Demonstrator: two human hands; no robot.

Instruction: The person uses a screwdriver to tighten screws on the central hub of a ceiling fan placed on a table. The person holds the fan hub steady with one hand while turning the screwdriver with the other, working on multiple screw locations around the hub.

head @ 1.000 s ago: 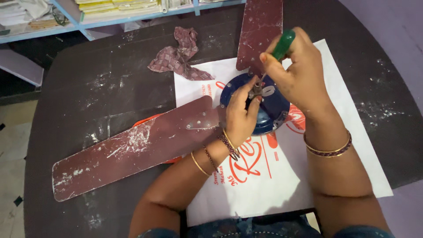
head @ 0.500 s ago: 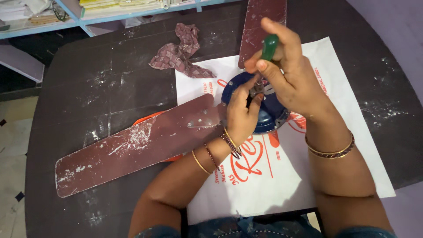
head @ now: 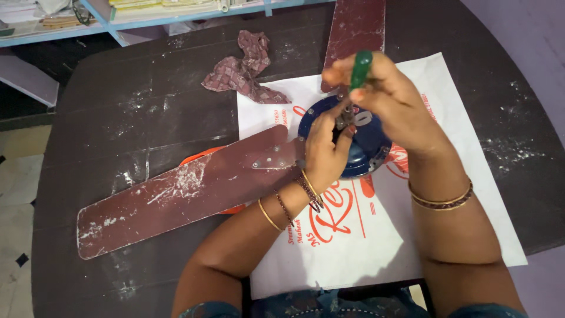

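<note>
A ceiling fan lies on a dark table, its blue motor hub (head: 368,147) resting on a white printed sheet (head: 376,235). My right hand (head: 388,97) grips a green-handled screwdriver (head: 360,68), held upright over the hub's centre. My left hand (head: 323,150) rests on the hub's left side, fingers pinching a small metal part at the centre beside the screwdriver tip. One long maroon blade (head: 182,188), dusty and streaked white, runs out to the lower left. A second maroon blade (head: 356,26) points to the far edge.
A crumpled maroon patterned cloth (head: 244,68) lies on the dark table (head: 118,118) beyond the sheet. Something orange (head: 203,156) peeks out from under the long blade. Blue shelves (head: 88,17) with papers stand past the far left edge. Tiled floor shows at the left.
My right hand with the screwdriver has shifted slightly left over the hub's centre. The left hand stays on the hub.
</note>
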